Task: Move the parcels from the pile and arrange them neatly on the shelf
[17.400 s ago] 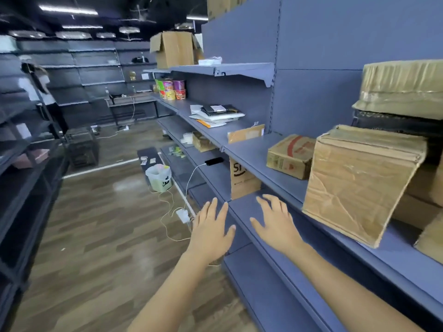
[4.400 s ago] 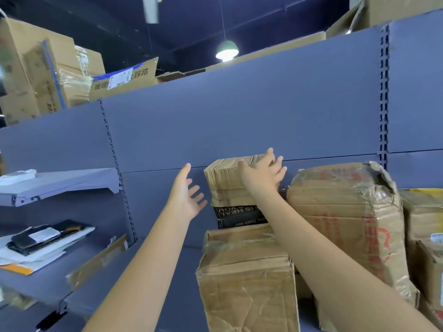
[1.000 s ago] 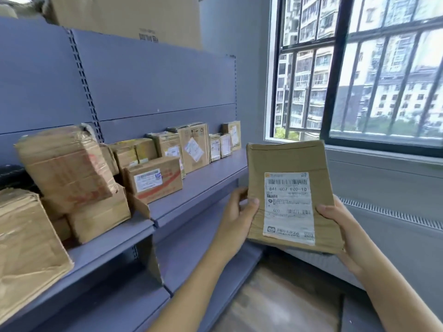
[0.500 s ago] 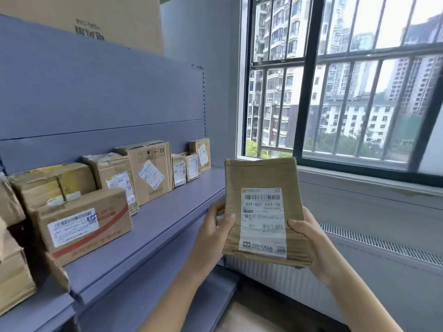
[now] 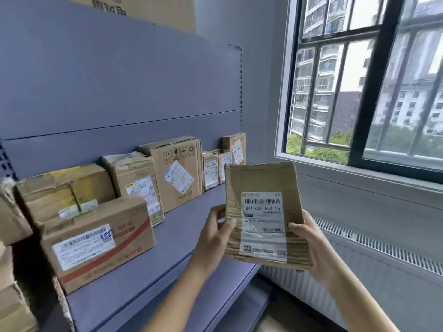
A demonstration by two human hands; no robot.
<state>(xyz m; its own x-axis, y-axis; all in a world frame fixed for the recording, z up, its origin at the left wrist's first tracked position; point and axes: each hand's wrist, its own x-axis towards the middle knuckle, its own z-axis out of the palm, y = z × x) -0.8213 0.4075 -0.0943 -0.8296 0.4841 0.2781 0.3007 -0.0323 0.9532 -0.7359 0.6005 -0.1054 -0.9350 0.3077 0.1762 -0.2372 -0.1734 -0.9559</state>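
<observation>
Bright daylight from window (image 5: 366,87), sky there blown out, soft shadows between boxes (image 5: 100,238) left of window, wide-angle bending at frame edges, slight overall softness, label text smeared.

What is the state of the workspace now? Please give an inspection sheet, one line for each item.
Surface: shelf bare in front of the row.
Job's things: flat parcel held upright, label toward the camera; row of boxes along the back panel; red-striped box standing in front.
Clutter: nothing seen.
Hands: left hand and right hand grip the parcel's two sides.
Cables: nothing seen.
Surroundings: barred window right, radiator below it.
</observation>
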